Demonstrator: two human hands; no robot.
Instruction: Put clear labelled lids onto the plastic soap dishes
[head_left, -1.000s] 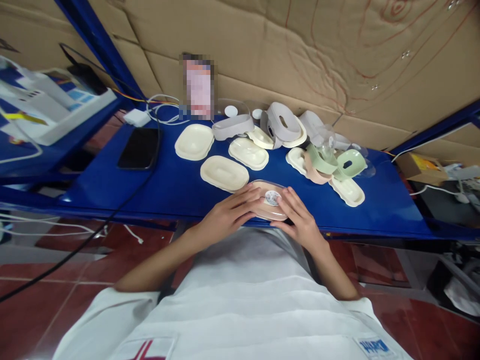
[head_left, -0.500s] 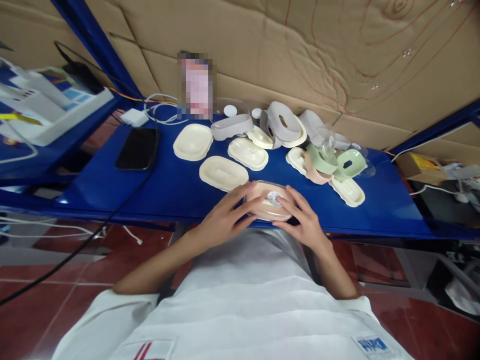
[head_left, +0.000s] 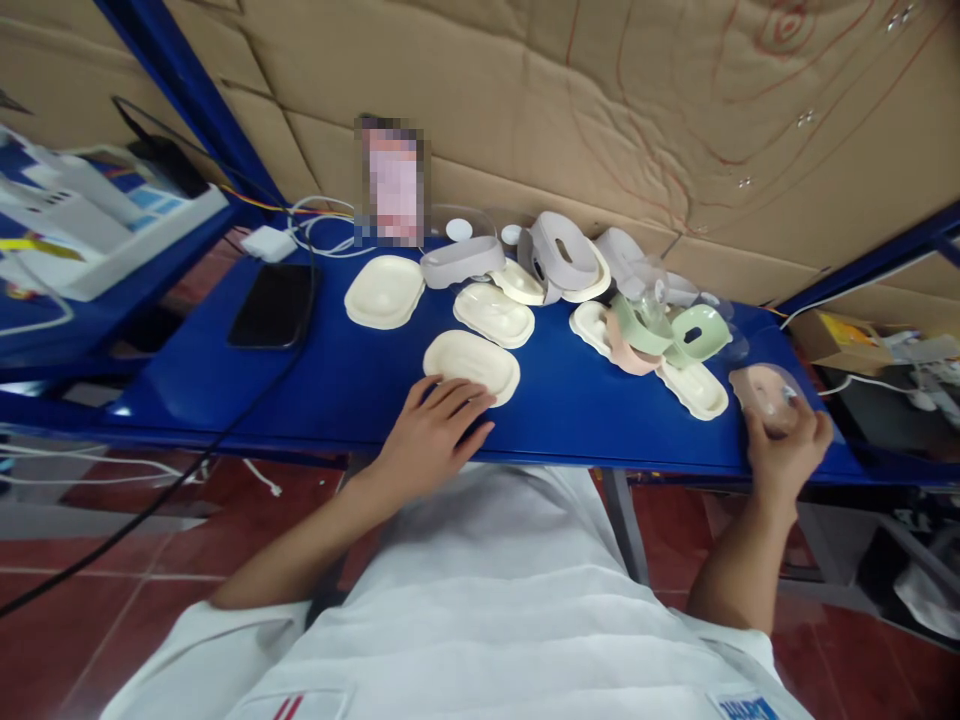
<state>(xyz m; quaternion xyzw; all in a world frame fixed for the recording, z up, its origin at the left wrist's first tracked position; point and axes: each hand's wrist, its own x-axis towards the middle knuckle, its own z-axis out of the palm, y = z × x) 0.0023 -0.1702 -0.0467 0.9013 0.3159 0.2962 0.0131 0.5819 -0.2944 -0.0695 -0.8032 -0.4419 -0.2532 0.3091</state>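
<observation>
My right hand grips the pink lidded box at right of frame, by the blue table edge | my left hand lies flat, empty, fingertips on a cream tray | risk: thumb-side grip looks thin, so the box may tip off that edge.

My left hand lay flat, palm down, fingers spread and loose, with the bare left forearm angled back toward my body. My right hand sat far out to the side, fingers curled in a grip, above a steep right forearm.
</observation>
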